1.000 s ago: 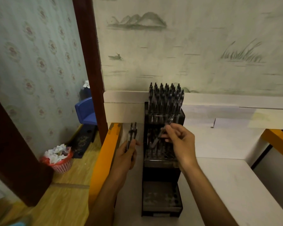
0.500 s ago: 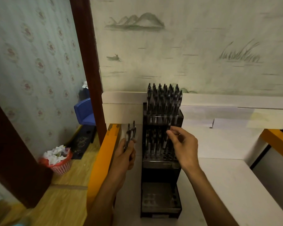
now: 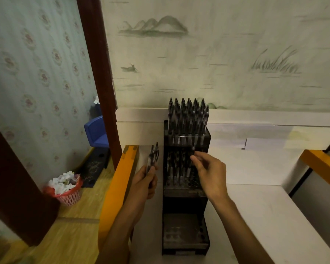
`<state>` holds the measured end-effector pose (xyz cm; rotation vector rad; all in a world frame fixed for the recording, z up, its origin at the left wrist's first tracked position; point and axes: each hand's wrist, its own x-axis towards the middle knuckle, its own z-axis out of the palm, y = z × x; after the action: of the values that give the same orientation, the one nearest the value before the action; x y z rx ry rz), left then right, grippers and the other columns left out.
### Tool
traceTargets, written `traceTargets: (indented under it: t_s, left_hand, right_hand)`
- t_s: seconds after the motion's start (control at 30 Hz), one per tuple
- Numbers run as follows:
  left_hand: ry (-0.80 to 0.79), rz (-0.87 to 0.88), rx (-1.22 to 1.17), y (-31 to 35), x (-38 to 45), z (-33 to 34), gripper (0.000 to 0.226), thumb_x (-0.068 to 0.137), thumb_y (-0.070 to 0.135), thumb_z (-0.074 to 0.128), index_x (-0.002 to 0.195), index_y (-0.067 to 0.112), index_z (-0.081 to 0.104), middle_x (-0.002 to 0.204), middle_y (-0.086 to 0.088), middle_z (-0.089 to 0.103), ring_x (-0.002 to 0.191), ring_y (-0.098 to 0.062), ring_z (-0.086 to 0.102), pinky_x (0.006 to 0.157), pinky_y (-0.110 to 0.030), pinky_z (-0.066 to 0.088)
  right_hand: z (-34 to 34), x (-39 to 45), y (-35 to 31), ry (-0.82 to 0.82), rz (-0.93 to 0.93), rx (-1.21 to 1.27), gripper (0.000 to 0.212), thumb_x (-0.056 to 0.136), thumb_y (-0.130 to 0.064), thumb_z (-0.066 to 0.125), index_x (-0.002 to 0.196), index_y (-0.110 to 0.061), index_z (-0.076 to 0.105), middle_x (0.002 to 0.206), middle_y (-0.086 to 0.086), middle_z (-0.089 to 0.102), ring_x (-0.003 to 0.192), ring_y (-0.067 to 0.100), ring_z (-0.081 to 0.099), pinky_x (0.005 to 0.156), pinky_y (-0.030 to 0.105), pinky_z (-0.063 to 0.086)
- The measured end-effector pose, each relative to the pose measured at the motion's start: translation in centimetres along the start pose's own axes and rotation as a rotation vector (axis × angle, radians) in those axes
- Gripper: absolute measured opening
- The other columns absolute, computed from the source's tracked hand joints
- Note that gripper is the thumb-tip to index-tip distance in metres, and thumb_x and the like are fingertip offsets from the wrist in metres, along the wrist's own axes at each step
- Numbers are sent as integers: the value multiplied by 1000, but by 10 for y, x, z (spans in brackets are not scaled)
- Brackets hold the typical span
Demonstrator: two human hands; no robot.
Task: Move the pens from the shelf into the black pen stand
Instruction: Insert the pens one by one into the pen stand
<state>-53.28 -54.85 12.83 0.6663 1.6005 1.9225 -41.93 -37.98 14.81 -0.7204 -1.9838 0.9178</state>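
A black tiered pen stand (image 3: 185, 199) stands on the white counter against the wall. Its top tier is packed with several dark pens (image 3: 188, 119). The middle tier holds several more on its left side. The bottom tier shows only bare holes. My right hand (image 3: 211, 175) hovers over the middle tier and pinches one dark pen (image 3: 193, 149) upright between thumb and fingers, its lower end hidden among the others. My left hand (image 3: 146, 182), just left of the stand, grips a small bundle of pens (image 3: 153, 159) that point up.
An orange rail (image 3: 118, 187) borders the white counter (image 3: 265, 216) on the left; another orange rail (image 3: 322, 164) is at the right. Below left lie a wooden floor, a red waste basket (image 3: 67, 191) full of paper and a blue box (image 3: 96, 132). A dark door frame (image 3: 97, 73) rises beside the counter.
My right hand has turned its pen from slanted to upright and lowered it into the middle tier. My left hand has stayed beside the stand with its bundle.
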Motion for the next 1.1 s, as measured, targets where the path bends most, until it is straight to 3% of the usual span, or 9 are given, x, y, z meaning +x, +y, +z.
traceTargets:
  t_s: [0.2,0.37,0.67,0.8,0.97,1.03,1.1]
  left_hand:
    - [8,59,33,3,-4,2,24,103,26,46,112,7,57,65,-2,44,46,-9,33,42,-22,26]
    - [-14,44,41,3,-5,3,25,102,27,47,111,8,59,62,-1,41,45,-8,31,42,-21,26]
    - [-33,42,6,3,-2,5,35,88,38,54,111,14,69,63,-1,45,44,-8,32,41,-21,25]
    - [-39,61,33,3,-4,6,28,91,36,55,106,18,72,74,-15,50,43,-10,33,40,-21,25]
    - [-95,72,57,8,-7,8,36,90,35,52,110,8,65,73,-8,63,40,-7,36,38,-17,29]
    - [-115,72,78,9,-8,8,34,94,31,50,112,5,64,76,-8,66,40,-7,37,39,-16,30]
    - [-122,67,92,9,-8,9,35,93,32,50,112,6,64,79,-9,69,41,-7,38,39,-17,30]
  right_hand:
    - [4,-12,11,-94,-16,-128,27,91,-26,68,116,-17,71,106,-5,73,87,-5,58,74,-8,35]
    - [2,-14,11,-100,-4,-141,27,92,-25,67,117,-15,71,107,-3,73,88,-3,56,70,-9,32]
    - [-11,-12,-9,-1,-48,0,17,87,-25,72,104,-20,74,83,-20,67,82,-7,63,71,1,44]
    - [-10,-15,-30,-137,-110,142,15,89,-21,70,104,-23,73,91,-15,69,87,-2,63,75,6,47]
    - [0,-22,-44,-286,-52,284,19,91,-21,67,96,-39,67,89,-23,70,90,-2,64,78,9,48]
    - [4,-24,-45,-344,-23,321,16,92,-20,65,94,-36,69,89,-24,71,89,-3,66,78,9,49]
    - [8,-24,-44,-352,10,352,8,93,-21,65,96,-25,72,88,-15,73,86,1,68,77,13,51]
